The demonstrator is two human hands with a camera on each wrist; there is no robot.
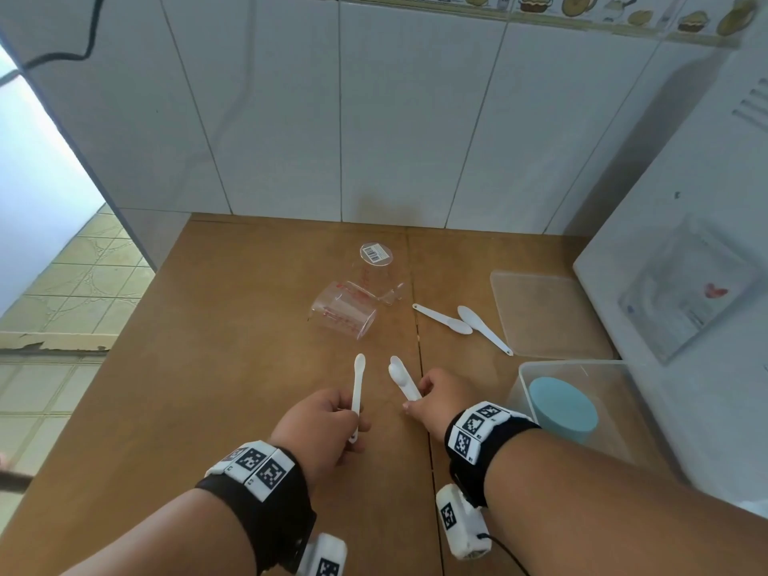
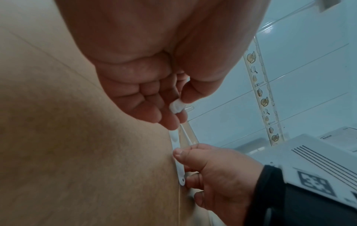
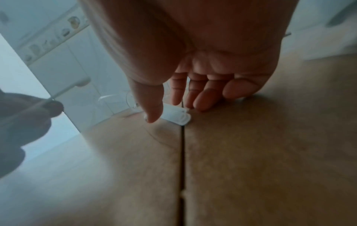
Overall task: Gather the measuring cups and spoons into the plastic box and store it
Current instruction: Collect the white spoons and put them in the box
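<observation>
My left hand [image 1: 353, 413] pinches the handle of a white measuring spoon [image 1: 359, 378], lifted off the wooden table with its bowl pointing away. In the left wrist view the left hand [image 2: 177, 110] has thumb and fingers closed on the spoon [image 2: 176, 106]. My right hand [image 1: 417, 399] pinches the handle end of another white spoon [image 1: 400, 378] that lies low on the table; thumb and fingers of the right hand [image 3: 170, 113] sit on either side of its handle [image 3: 176, 117]. Two clear measuring cups [image 1: 345, 309] [image 1: 376, 264] lie behind. Two more spoons [image 1: 442, 320] [image 1: 484, 328] lie to the right.
The clear plastic box [image 1: 615, 392] stands at the right front with a light blue round object [image 1: 563, 409] inside. Its lid [image 1: 544, 313] lies flat behind it. A white appliance [image 1: 685, 243] fills the right side. The tiled wall [image 1: 374, 118] backs the table, whose left edge drops to the floor.
</observation>
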